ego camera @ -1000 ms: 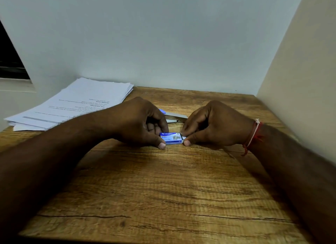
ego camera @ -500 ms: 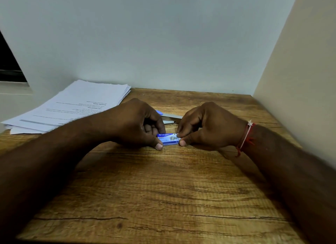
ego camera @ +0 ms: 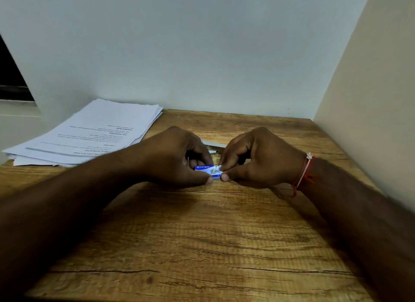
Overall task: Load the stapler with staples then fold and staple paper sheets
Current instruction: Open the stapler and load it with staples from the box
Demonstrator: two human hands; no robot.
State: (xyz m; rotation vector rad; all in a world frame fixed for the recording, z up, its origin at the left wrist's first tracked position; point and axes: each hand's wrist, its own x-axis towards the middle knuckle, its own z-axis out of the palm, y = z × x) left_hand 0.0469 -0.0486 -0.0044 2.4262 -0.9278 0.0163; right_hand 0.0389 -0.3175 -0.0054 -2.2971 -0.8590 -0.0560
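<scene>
A small blue and white staple box lies low over the middle of the wooden table. My left hand grips its left end with curled fingers and thumb. My right hand pinches its right end between thumb and forefinger. Just behind the hands a grey and blue stapler lies on the table, mostly hidden by my fingers. A stack of printed paper sheets rests at the table's back left corner.
A pale wall closes off the table's far edge and a beige side panel stands along its right. A red and white thread circles my right wrist.
Both hands stay on the staple box, and my right fingertips have shifted slightly at its right end. The camera view has drifted a little.
</scene>
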